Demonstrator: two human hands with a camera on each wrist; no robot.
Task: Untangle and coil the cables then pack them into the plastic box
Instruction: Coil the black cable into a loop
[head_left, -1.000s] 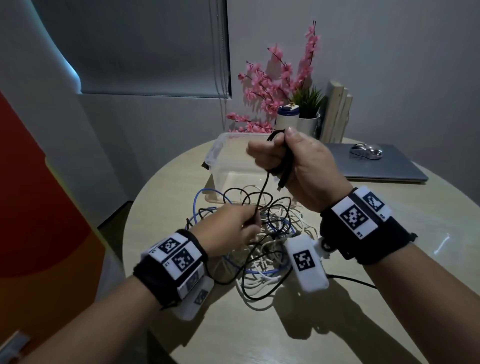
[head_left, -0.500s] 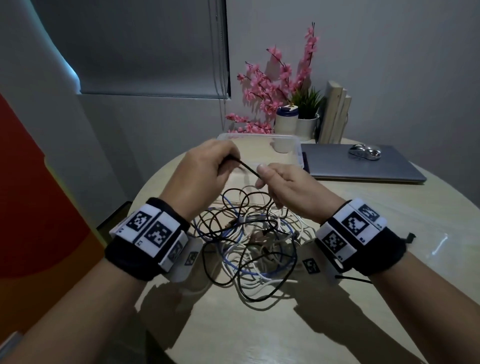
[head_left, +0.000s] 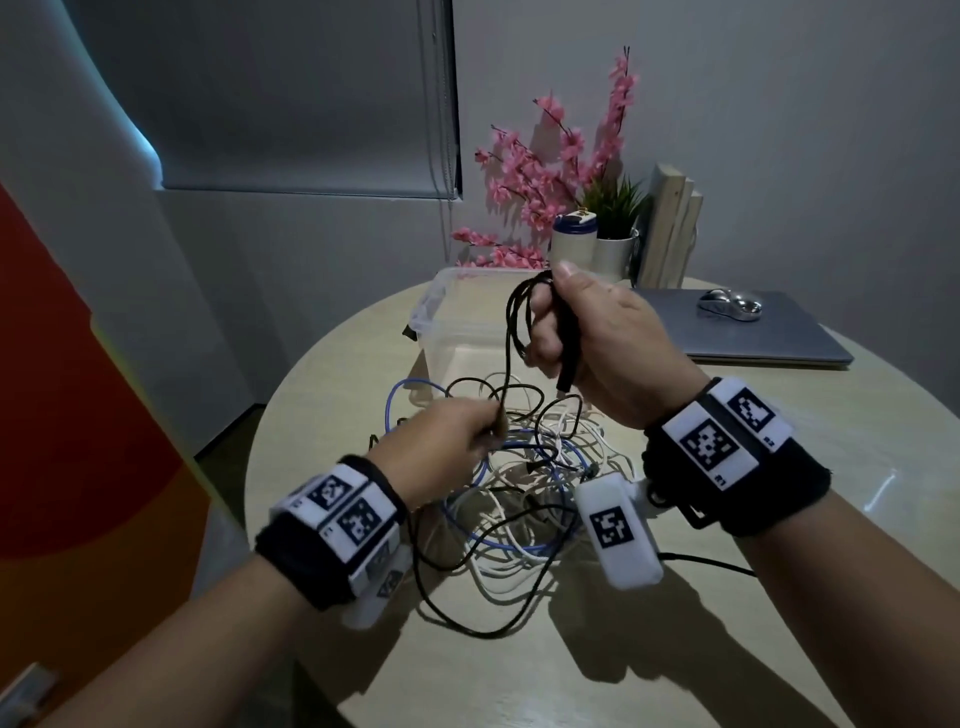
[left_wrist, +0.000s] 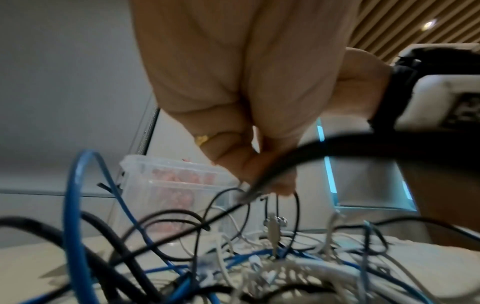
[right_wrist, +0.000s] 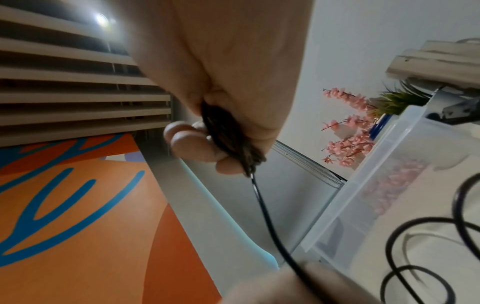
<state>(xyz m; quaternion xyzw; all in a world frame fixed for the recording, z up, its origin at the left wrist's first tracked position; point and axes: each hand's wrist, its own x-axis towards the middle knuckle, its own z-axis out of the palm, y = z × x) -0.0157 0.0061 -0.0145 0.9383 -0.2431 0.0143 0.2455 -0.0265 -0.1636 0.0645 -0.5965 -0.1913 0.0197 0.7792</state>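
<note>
1. The left hand (head_left: 451, 441) is low over the near-left edge of the tangle, fingers and thumb pinched on a run of the black cable (head_left: 511, 332). The left wrist view shows the strand passing through the fingertips (left_wrist: 270, 179), though motion blur hides exactly how it sits.
2. The pile of cables (head_left: 519, 499) lies in the middle of the round table (head_left: 675, 649), just near of the plastic box (head_left: 441, 312). Blue, white and black strands cross over each other. They look light and limp, so a pulled strand will likely drag its neighbours along; the thin black one seems smooth enough to slip through a loose pinch.
3. The black cable rises from the left hand to the right hand (head_left: 597, 338), which is raised above the pile, in front of the box, and closed around a few gathered loops with a dark plug end hanging below the fist.
4. Best hold, I judge: keep the loops bunched in the right fist and feed with the left close to the pile, so that no knot tightens.
5. Hard to tell: where the black cable's other end lies in the heap, how many loops are in the fist, and whether the box holds anything; its far wall is behind the right hand.
6. Far right, a closed laptop (head_left: 753, 338) lies on the table, clear of the work.
</note>
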